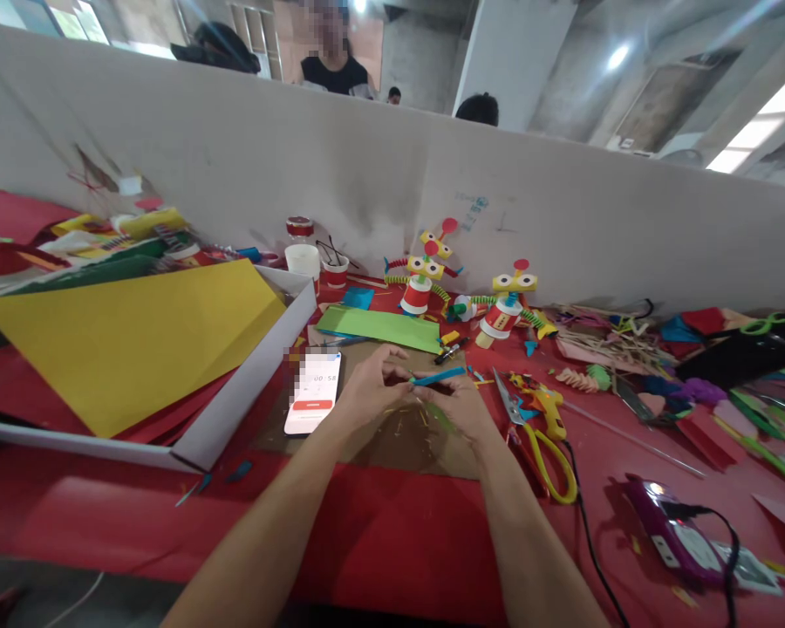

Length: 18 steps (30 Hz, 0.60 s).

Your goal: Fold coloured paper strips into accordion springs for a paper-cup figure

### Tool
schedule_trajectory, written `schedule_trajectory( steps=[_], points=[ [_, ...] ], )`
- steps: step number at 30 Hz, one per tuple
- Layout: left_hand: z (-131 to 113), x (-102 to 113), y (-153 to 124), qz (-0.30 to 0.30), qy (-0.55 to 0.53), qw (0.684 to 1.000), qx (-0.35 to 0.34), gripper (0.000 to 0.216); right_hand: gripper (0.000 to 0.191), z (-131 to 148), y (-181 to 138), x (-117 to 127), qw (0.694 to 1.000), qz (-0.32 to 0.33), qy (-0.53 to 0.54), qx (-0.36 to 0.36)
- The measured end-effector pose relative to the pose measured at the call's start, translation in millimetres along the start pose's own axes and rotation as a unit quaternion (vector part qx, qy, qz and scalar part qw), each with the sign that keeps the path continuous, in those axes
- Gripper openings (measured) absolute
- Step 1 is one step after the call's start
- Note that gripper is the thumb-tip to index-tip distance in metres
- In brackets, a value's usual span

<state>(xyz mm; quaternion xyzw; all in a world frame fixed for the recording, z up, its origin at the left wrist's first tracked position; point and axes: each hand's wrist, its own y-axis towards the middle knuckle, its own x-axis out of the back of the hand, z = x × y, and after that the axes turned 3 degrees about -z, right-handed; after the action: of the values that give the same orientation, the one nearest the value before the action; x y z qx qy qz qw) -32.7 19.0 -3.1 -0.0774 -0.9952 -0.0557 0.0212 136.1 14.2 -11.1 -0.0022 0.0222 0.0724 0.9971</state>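
Observation:
My left hand [374, 384] and my right hand [459, 408] meet above a brown board [392, 449] on the red table. A narrow blue paper strip [441, 376] sticks out between them, pinched at its left end by the fingertips of both hands. A bit of green shows at that end, too small to name. Both hands have curled fingers, and the right hand's fingers are partly hidden. Behind them lies a light green paper sheet [379, 327]. Left of my left hand is a lit phone [314, 397] showing a timer.
Scissors [549, 462] with yellow handles and a yellow glue gun [550, 412] lie to the right. Paper-cup robot figures [416, 295] stand near the white partition [366, 166]. At left, a white box [215, 436] holds coloured paper. A purple corded device [680, 532] sits front right.

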Motion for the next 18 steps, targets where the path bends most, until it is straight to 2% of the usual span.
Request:
schedule_trajectory(
  steps=[2, 5, 12, 14, 18],
  points=[
    [-1.0, -1.5, -0.5, 0.002, -0.012, 1.0, -0.013, 0.038, 0.019, -1.9, 0.0, -1.8, 1.0, -0.03, 0.001, 0.007],
    [-1.1, -6.5, -0.9, -0.014, -0.057, 0.998, -0.032, 0.03, 0.02, -2.5, -1.5, -7.0, 0.995, -0.078, 0.057, 0.012],
    [-1.3, -18.9, -4.9, -0.103, -0.079, 0.99, -0.053, 0.019, 0.021, 1.2, -5.6, -16.2, 0.986, -0.111, 0.114, 0.046],
    [-3.9, -21.3, -6.6, -0.108, -0.092, 0.989, -0.044, 0.02, 0.02, 0.6, -6.3, -16.8, 0.985, -0.121, 0.105, 0.063],
    [-7.3, -24.7, -8.9, -0.113, -0.113, 0.987, 0.019, 0.015, 0.019, -2.2, -7.3, -16.3, 0.983, -0.131, 0.104, 0.071]
  ],
)
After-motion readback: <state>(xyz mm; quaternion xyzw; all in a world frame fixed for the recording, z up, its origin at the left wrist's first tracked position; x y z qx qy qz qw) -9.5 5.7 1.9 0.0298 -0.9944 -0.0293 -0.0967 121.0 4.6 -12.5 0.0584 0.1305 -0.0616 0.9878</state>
